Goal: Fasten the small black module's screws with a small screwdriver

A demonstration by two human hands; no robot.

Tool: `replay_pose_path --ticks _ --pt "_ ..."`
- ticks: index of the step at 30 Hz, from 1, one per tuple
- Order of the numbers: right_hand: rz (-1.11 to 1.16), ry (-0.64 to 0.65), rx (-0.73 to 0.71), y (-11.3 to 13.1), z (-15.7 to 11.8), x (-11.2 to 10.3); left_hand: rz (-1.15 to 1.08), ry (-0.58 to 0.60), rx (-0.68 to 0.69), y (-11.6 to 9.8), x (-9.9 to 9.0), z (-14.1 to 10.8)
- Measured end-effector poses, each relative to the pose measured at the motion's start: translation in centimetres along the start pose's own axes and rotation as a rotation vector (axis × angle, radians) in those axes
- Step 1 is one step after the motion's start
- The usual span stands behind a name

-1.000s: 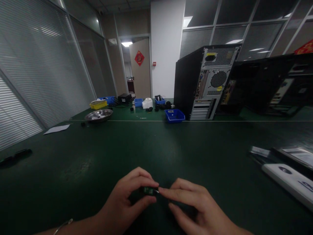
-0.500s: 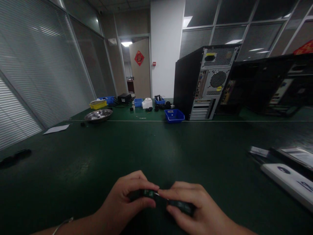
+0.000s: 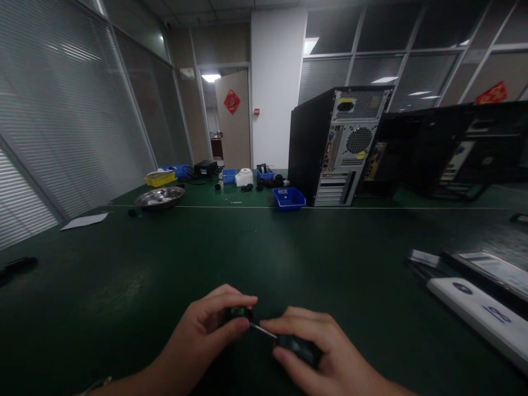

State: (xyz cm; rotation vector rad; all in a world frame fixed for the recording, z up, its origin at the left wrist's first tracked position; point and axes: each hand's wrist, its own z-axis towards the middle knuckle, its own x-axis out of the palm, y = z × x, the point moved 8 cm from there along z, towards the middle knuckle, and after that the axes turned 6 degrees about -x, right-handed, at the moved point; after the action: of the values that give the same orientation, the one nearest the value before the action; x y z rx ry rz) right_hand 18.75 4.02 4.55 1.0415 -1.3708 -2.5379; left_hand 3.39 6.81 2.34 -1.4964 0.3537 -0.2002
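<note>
My left hand (image 3: 202, 324) is closed, with thumb and fingers pinching a small dark part with a green, circuit-board-like face (image 3: 238, 312). Most of that part is covered by the fingers, so its kind is unclear. In my right hand (image 3: 330, 333) lies a screwdriver (image 3: 297, 348) with a dark, thick handle; the fingers wrap round it and the index finger reaches along the thin metal shaft. The shaft points left to the thumb of my left hand. Whether its tip touches the small part is hidden. Both hands are just above the green tabletop (image 3: 247, 258).
A blue tray (image 3: 289, 199) and a black computer tower (image 3: 309, 154) stand toward the back. At back left is a metal bowl (image 3: 160, 198). On the right lies a white box-like device (image 3: 478, 313); a dark object (image 3: 18, 267) lies far left.
The hands have drawn slightly apart, and more of the screwdriver's metal shaft shows between them. The camera view has shifted a little, moving the background slightly left and down.
</note>
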Motion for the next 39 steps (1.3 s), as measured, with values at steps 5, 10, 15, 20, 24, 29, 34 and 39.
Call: replay_pose_path --ticks 5,10,15,20,24,29,34,39 --pt "-0.033 0.025 -0.036 0.4 -0.2 0.3 0.038 0.014 -0.057 0.1 0.1 -0.1" --pt "-0.039 -0.048 -0.047 0.9 -0.4 -0.2 0.105 0.107 -0.078 0.0 1.0 -0.8" --pt "0.003 -0.070 -0.055 1.1 -0.3 -0.5 -0.048 0.189 -0.135 0.2 2.0 -0.8" --pt "-0.015 -0.074 -0.075 1.3 -0.3 -0.4 -0.273 0.307 -0.191 0.9 3.2 -0.8" --pt "0.000 -0.036 -0.096 1.5 -0.4 -0.1 -0.155 0.202 -0.057 0.4 2.3 -0.5" --pt "0.009 -0.049 0.044 0.4 -0.4 -0.4 -0.199 0.169 -0.148 0.4 2.1 -0.2" --pt "-0.002 -0.068 0.067 0.1 0.0 -0.8 -0.231 0.119 -0.174 0.2 1.8 -0.1" --pt "0.011 -0.095 0.063 -0.2 0.0 -0.7 -0.197 0.108 -0.068 0.1 1.2 -0.1"
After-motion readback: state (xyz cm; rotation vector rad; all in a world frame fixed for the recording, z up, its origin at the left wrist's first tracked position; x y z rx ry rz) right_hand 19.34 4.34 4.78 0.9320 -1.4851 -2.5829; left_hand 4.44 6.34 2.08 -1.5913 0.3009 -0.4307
